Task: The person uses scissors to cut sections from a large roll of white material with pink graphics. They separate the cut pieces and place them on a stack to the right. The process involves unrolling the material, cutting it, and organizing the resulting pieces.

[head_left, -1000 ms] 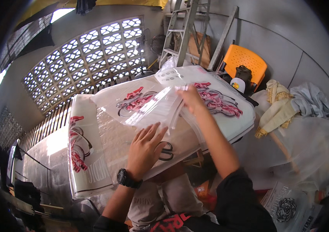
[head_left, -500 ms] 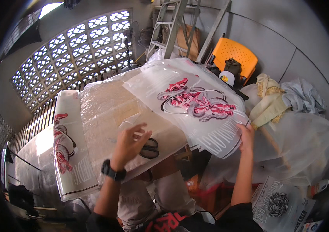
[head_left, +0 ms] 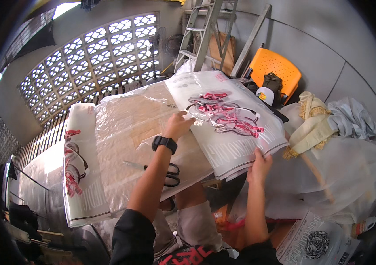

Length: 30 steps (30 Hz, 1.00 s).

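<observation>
A translucent plastic sheet (head_left: 210, 143) with a red and grey snake-like print lies over similar sheets on the right half of the table. At its near right corner, my right hand (head_left: 259, 167) pinches the edge, thumb on top. My left hand (head_left: 179, 126), a black watch on its wrist, has its fingers closed at the sheet's left edge. Black-handled scissors (head_left: 172, 175) rest on the clear plastic covering (head_left: 121, 132), partly hidden under my left forearm. Another printed sheet (head_left: 79, 194) lies along the table's left side.
An orange chair (head_left: 274, 70) holding a bag and a cap stands beyond the table, near a ladder (head_left: 201, 35). Cloths (head_left: 314, 119) and loose clear plastic (head_left: 329, 168) are heaped at the right. A printed plastic piece (head_left: 316, 243) lies low on the right.
The printed sheet has come down flatter onto those below. My left hand has moved from above the scissors, away and rightward, to the sheet's left edge. My right hand has shifted slightly left.
</observation>
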Motion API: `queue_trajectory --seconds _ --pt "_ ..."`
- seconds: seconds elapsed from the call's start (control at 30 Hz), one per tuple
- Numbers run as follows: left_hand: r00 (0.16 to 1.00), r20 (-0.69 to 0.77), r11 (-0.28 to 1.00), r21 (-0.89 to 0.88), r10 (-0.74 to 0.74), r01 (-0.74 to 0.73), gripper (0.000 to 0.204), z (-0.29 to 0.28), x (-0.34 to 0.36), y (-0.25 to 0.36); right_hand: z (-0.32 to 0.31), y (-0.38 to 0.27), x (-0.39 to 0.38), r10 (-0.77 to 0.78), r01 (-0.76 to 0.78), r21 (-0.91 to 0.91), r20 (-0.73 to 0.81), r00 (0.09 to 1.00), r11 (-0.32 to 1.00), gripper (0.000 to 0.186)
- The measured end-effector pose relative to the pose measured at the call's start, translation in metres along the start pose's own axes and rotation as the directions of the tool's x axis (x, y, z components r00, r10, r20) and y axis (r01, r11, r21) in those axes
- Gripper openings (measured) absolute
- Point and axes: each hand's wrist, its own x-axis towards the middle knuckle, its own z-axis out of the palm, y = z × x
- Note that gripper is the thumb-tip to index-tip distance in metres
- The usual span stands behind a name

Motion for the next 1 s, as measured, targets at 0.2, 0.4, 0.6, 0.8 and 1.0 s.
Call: queue_trajectory --seconds 0.2,0.4,0.6,0.8,1.0 --pt "0.989 -0.091 0.982 0.159 0.113 -0.097 0.061 0.001 -0.002 0.008 0.015 -0.007 0.037 0.016 -0.015 -0.02 0.022 1.0 1.0 0.038" --pt "0.92 -0.055 0.831 0.453 0.388 -0.323 0.053 -0.034 -0.042 0.02 -0.021 0.012 0.085 0.014 -0.02 -0.393 -0.019 1.0 0.919 0.069" --pt "0.955 0.216 0.559 0.775 0.204 -0.295 0.071 -0.179 -0.238 0.037 -0.086 -0.055 0.029 -0.517 0.4 -0.677 0.034 0.856 0.618 0.042" --pt "0.756 -0.62 0.638 0.673 0.209 0.375 0.055 -0.322 -0.351 -0.052 0.064 -0.039 -0.139 -0.227 0.461 -0.314 0.565 0.793 0.83 0.018" --pt "0.739 -0.653 0.863 0.458 0.163 0.214 0.055 -0.295 -0.391 -0.08 0.156 -0.015 -0.249 -0.079 0.712 0.098 0.995 -0.06 0.695 0.032"
